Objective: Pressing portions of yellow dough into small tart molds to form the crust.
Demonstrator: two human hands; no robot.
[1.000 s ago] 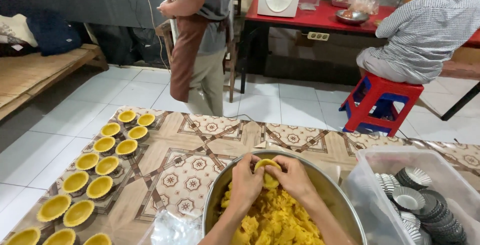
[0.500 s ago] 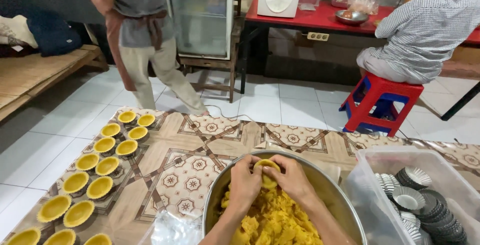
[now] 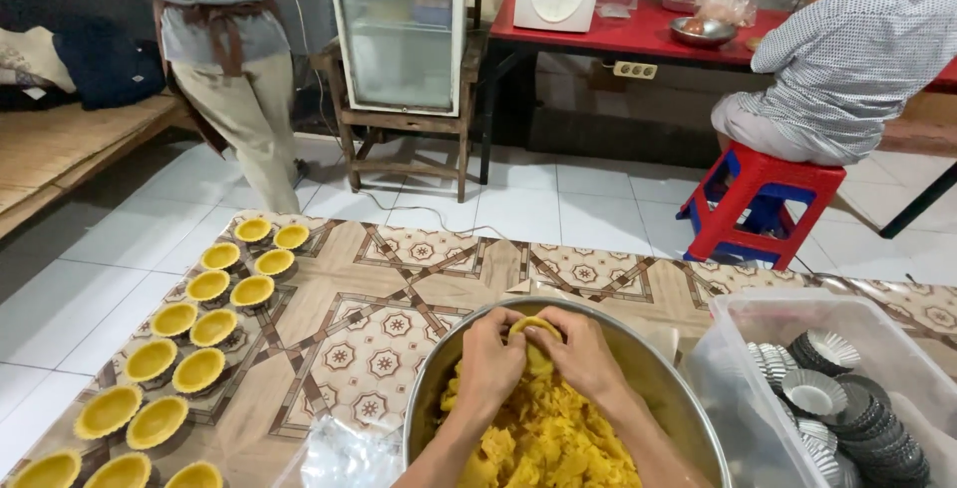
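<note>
Grip: both hands are closed on 1 small piece of yellow dough (image 3: pixel 535 329); the left hand (image 3: pixel 490 363) and right hand (image 3: pixel 581 355) are pressed together around it, thumbs on top.
Dough piece place: it is held above the far rim of the steel bowl (image 3: pixel 688 413), over the large yellow dough mass (image 3: pixel 543 438) lying in the bowl.
Step judged: a portion appears to be shaped between the fingertips, just lifted from the mass.
How it is done well: even pressure from both thumbs is called for, so that the piece is kept uniform in thickness; the work is best kept over the bowl, so that crumbs fall back in.
Pointing: the piece is seen as a shallow arch, its curved top facing away from the person.
Long axis: it runs left to right, from one hand to the other.
Left side: 2 rows of filled tart moulds (image 3: pixel 199 326) are set on the patterned table (image 3: pixel 399 269).
Right side: empty metal moulds (image 3: pixel 832 393) are stacked in a clear plastic tub (image 3: pixel 743 314).
</note>
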